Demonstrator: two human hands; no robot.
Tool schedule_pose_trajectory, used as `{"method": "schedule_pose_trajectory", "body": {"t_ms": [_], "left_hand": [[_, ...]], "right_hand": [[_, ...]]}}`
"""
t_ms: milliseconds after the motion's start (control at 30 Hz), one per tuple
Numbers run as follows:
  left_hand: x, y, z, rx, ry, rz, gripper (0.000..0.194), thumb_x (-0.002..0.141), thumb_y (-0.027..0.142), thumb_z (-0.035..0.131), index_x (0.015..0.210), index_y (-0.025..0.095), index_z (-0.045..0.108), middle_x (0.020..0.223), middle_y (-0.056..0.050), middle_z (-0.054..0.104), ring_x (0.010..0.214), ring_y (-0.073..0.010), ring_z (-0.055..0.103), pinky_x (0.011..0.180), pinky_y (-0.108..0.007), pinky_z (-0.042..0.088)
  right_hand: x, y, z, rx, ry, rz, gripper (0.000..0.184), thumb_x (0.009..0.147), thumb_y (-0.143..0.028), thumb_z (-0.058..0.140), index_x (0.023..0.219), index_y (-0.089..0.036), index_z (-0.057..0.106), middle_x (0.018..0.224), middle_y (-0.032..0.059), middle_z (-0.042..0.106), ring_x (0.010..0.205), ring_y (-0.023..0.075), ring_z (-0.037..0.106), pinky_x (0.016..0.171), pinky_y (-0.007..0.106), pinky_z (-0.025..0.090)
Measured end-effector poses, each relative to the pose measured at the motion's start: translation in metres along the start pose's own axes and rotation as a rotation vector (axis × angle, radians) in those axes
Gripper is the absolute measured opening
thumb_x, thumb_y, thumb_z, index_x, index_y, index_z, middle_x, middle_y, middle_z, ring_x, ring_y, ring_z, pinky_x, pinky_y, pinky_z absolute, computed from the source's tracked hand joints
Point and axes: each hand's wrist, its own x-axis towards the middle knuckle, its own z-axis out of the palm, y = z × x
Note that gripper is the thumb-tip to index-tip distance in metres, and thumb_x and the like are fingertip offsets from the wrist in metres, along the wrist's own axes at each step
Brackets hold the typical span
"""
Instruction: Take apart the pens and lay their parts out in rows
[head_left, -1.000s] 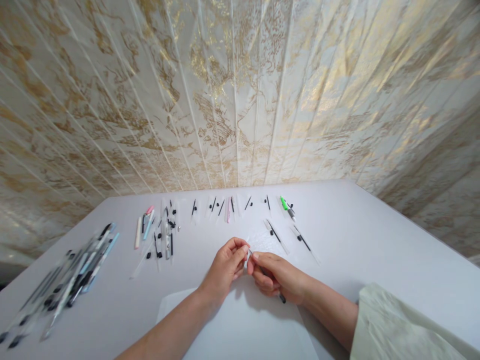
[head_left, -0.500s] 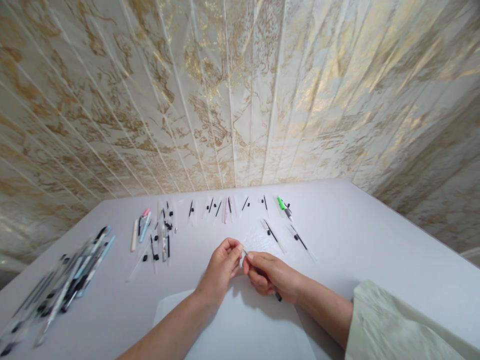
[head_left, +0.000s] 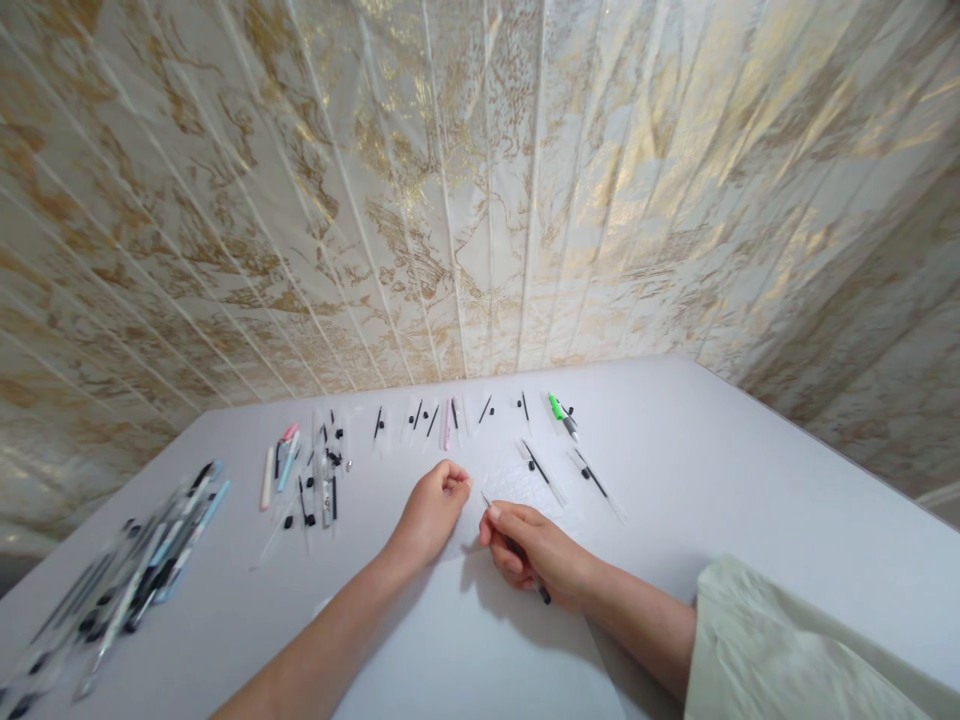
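Observation:
My right hand (head_left: 538, 548) is closed around a slim pen (head_left: 543, 594). The pen's thin tip points up and left past my thumb, and its dark end sticks out below my palm. Just to the left, my left hand (head_left: 430, 512) is held in a pinch, apart from the pen tip; whatever is between its fingertips, if anything, cannot be made out. Both hands are over the upper edge of a white sheet (head_left: 480, 650). Beyond them on the table lie disassembled pens, among them a black refill with a clear barrel (head_left: 596, 475).
A blurred heap of pens (head_left: 142, 560) lies at the left of the white table (head_left: 757, 500). A green pen (head_left: 556, 407) and a pink pen (head_left: 448, 424) lie in the back row. Left of centre are several pen parts (head_left: 327, 490). A gold-patterned curtain (head_left: 465, 200) hangs behind.
My left hand has drawn away to the left from the pen tip, leaving a gap between the hands. My right hand still holds the pen. The view has shifted slightly.

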Motion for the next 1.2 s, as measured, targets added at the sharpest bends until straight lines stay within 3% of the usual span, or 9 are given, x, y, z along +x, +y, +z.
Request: {"method": "schedule_pose_trajectory", "body": {"t_ms": [133, 233, 467, 733, 867, 1000, 1200], "left_hand": [[0.031, -0.002, 0.011, 0.292, -0.053, 0.186, 0.005, 0.076, 0.02, 0.054, 0.071, 0.021, 0.056, 0.057, 0.005, 0.049, 0.055, -0.0127, 0.045, 0.056, -0.024, 0.031], [0.048, -0.005, 0.024, 0.512, -0.052, 0.296, 0.008, 0.078, 0.015, 0.051, 0.072, 0.021, 0.054, 0.066, 0.004, 0.052, 0.061, -0.0121, 0.047, 0.058, -0.023, 0.031], [0.052, -0.018, 0.036, 0.735, -0.03, 0.373, 0.011, 0.085, 0.018, 0.048, 0.081, 0.023, 0.057, 0.084, 0.001, 0.058, 0.072, -0.0133, 0.054, 0.062, -0.024, 0.034], [0.054, -0.023, 0.032, 0.592, -0.032, 0.367, 0.017, 0.082, 0.015, 0.05, 0.094, 0.021, 0.062, 0.09, -0.001, 0.062, 0.075, -0.0141, 0.058, 0.069, -0.025, 0.043], [0.053, -0.022, 0.028, 0.473, 0.024, 0.352, 0.018, 0.08, 0.013, 0.05, 0.09, 0.02, 0.064, 0.079, 0.0, 0.057, 0.071, -0.0145, 0.055, 0.072, -0.027, 0.044], [0.049, -0.022, 0.026, 0.385, 0.079, 0.311, 0.016, 0.074, 0.009, 0.052, 0.085, 0.019, 0.06, 0.084, -0.001, 0.055, 0.078, -0.0149, 0.055, 0.077, -0.028, 0.045], [0.042, -0.024, 0.025, 0.443, -0.02, 0.317, 0.021, 0.071, 0.008, 0.052, 0.088, 0.019, 0.058, 0.088, -0.001, 0.052, 0.073, -0.0144, 0.052, 0.074, -0.03, 0.047]], "right_hand": [[-0.001, 0.001, 0.0, -0.027, -0.006, -0.02, 0.033, 0.088, -0.049, 0.045, 0.078, -0.018, 0.052, 0.044, -0.0095, 0.039, 0.035, 0.0049, 0.023, 0.035, 0.018, 0.021], [-0.001, 0.001, 0.0, -0.036, -0.018, -0.022, 0.034, 0.088, -0.05, 0.046, 0.077, -0.018, 0.052, 0.044, -0.0096, 0.039, 0.035, 0.0049, 0.023, 0.035, 0.018, 0.022], [-0.002, -0.001, -0.002, -0.042, -0.016, -0.014, 0.031, 0.089, -0.046, 0.043, 0.078, -0.018, 0.052, 0.045, -0.009, 0.039, 0.036, 0.0052, 0.023, 0.036, 0.018, 0.022], [-0.001, -0.002, -0.001, -0.039, -0.02, -0.008, 0.032, 0.088, -0.047, 0.045, 0.078, -0.018, 0.052, 0.045, -0.0092, 0.04, 0.035, 0.0047, 0.024, 0.036, 0.018, 0.022], [-0.001, -0.002, -0.001, -0.026, -0.018, -0.008, 0.031, 0.089, -0.046, 0.045, 0.078, -0.018, 0.052, 0.044, -0.0091, 0.041, 0.034, 0.0046, 0.024, 0.035, 0.018, 0.022], [0.0, 0.0, -0.002, -0.021, -0.026, -0.011, 0.032, 0.089, -0.046, 0.045, 0.079, -0.017, 0.053, 0.045, -0.0093, 0.041, 0.034, 0.0043, 0.025, 0.035, 0.017, 0.022], [0.001, 0.0, -0.003, -0.027, -0.029, -0.009, 0.032, 0.09, -0.046, 0.045, 0.079, -0.017, 0.053, 0.045, -0.0088, 0.042, 0.034, 0.0044, 0.026, 0.034, 0.017, 0.022]]}}
